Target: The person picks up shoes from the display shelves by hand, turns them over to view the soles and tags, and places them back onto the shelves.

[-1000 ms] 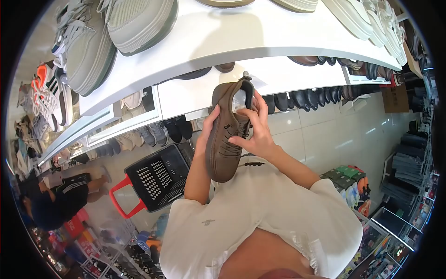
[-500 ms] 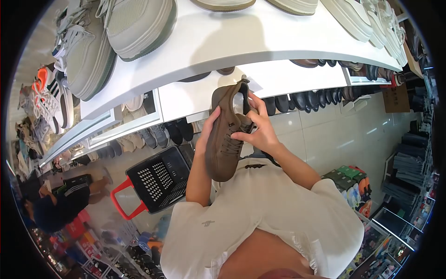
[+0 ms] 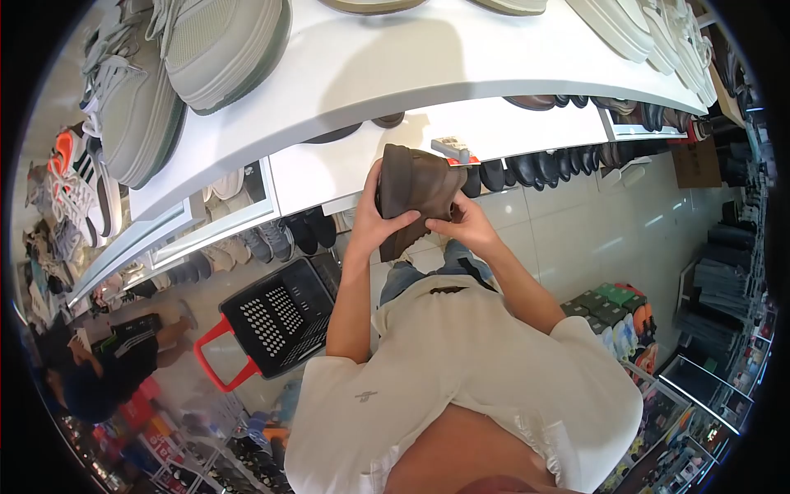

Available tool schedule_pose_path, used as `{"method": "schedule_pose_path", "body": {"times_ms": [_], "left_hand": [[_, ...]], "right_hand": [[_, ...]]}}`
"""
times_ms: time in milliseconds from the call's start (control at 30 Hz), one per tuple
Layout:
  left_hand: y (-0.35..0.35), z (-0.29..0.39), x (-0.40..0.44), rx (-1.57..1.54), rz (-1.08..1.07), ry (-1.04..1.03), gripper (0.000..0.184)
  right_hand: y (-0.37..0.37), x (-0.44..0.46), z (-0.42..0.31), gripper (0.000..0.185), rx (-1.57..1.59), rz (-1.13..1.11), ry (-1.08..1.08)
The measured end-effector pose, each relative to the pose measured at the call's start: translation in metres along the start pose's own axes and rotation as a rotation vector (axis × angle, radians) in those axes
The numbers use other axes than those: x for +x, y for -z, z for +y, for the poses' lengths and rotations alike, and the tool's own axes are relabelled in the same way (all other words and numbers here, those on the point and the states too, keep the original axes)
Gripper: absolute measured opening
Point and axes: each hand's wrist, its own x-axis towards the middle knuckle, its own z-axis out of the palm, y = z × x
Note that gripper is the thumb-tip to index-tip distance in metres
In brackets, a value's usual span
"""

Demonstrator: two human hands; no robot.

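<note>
A brown lace-up shoe (image 3: 424, 188) is held up in front of my chest, between both hands. It is tipped so that its dark sole edge lies along the left side. My left hand (image 3: 374, 216) is closed around the sole side, thumb across the upper. On the other side, my right hand (image 3: 467, 226) grips the upper with thumb and fingers. The opening and most of the laces are turned out of sight. Just beyond the shoe is a small white and red piece (image 3: 453, 151), perhaps a tag or label.
A white shelf (image 3: 370, 99) bearing pale sneakers (image 3: 226, 53) runs across the front. Dark shoes (image 3: 543, 170) line a lower level. A black basket with a red handle (image 3: 276, 317) stands at left, near another person (image 3: 103, 362). Stacked boxes (image 3: 609, 309) are at right.
The shoe has been turned over: its laced top and opening faced me before, and now its end and sole edge show. Both hands have shifted their hold on it.
</note>
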Motion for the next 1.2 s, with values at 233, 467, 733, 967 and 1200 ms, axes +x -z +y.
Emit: {"method": "schedule_pose_path", "body": {"times_ms": [233, 467, 733, 967, 1200], "left_hand": [[-0.023, -0.017, 0.015, -0.644, 0.173, 0.320, 0.056], [-0.057, -0.029, 0.022, -0.807, 0.027, 0.387, 0.065], [-0.048, -0.045, 0.006, -0.421, 0.241, 0.473, 0.076], [-0.010, -0.081, -0.056, -0.337, 0.307, 0.558, 0.069], [0.019, -0.083, -0.113, -0.381, 0.452, 0.550, 0.060]], "right_hand": [[0.017, -0.010, 0.004, 0.101, 0.130, 0.169, 0.173], [0.014, -0.038, 0.021, 0.094, -0.291, 0.077, -0.108], [0.019, -0.008, 0.029, 0.074, -0.156, 0.325, -0.077], [0.074, 0.117, 0.022, 0.083, -0.464, 0.547, 0.253], [0.079, 0.194, 0.005, 0.107, -0.735, 0.682, 0.430]]}}
